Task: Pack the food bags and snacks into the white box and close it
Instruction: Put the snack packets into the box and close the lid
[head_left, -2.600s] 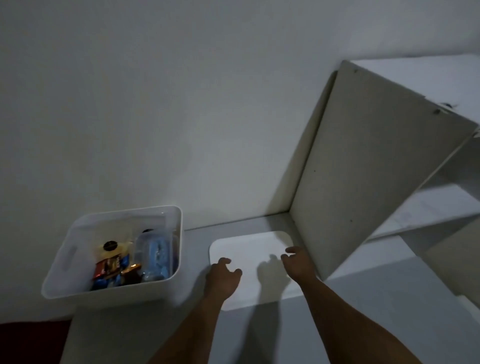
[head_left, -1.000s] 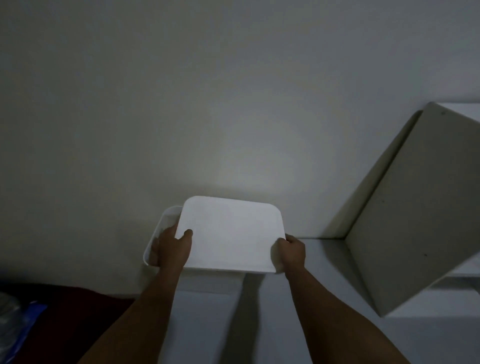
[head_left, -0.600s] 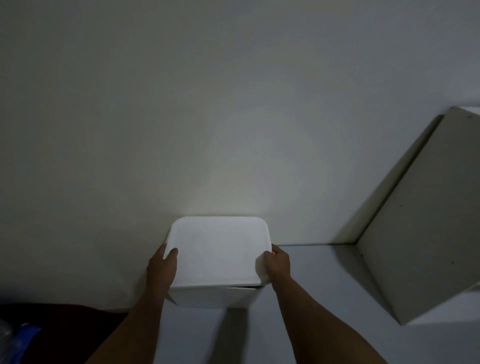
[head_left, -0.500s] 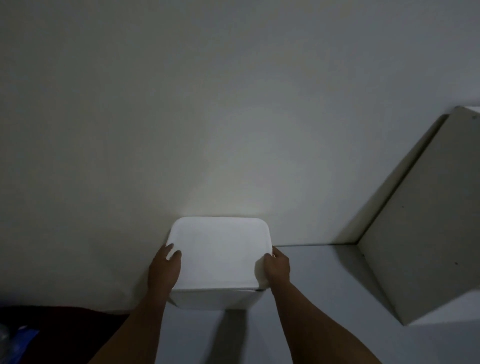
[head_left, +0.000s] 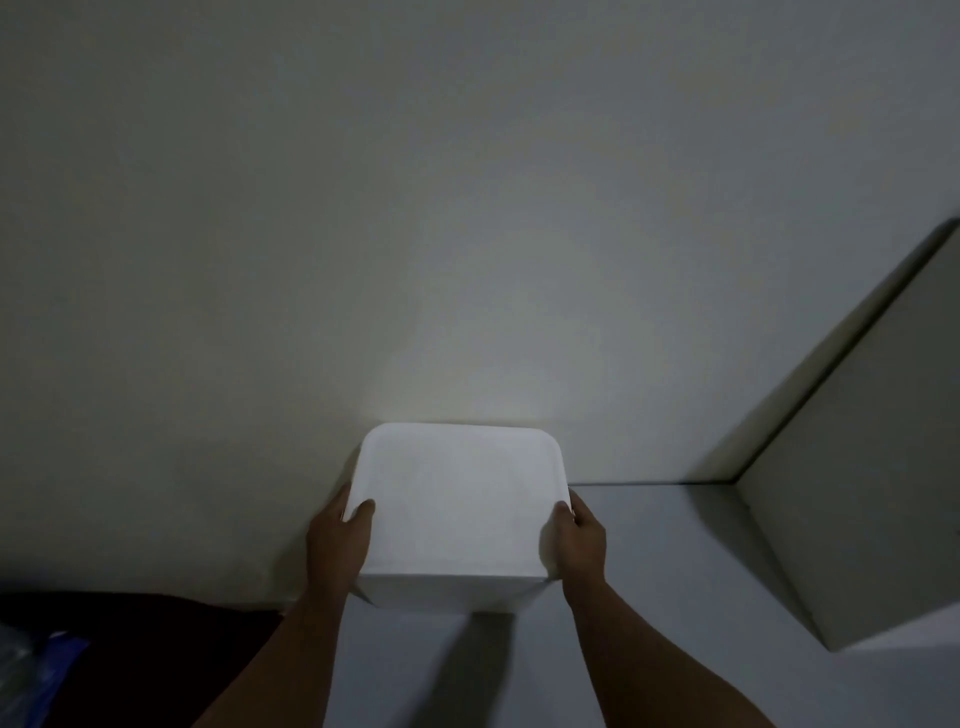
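The white box (head_left: 447, 595) stands on the grey table against the wall, and its flat white lid (head_left: 457, 499) lies on top, covering the opening. My left hand (head_left: 337, 543) grips the lid's left edge with the thumb on top. At the lid's right edge my right hand (head_left: 579, 535) holds on the same way. The snacks and food bags are hidden under the lid.
A white cabinet side panel (head_left: 857, 493) rises at the right, close to the table's back corner. The grey table top (head_left: 649, 571) extends right and toward me. A dark red surface (head_left: 130, 649) and a blue plastic bag (head_left: 36, 670) lie at the lower left.
Both hands lifted the lid from the table, carried it left over the open box and set it down on top. Since half a second ago the lid has settled flat.
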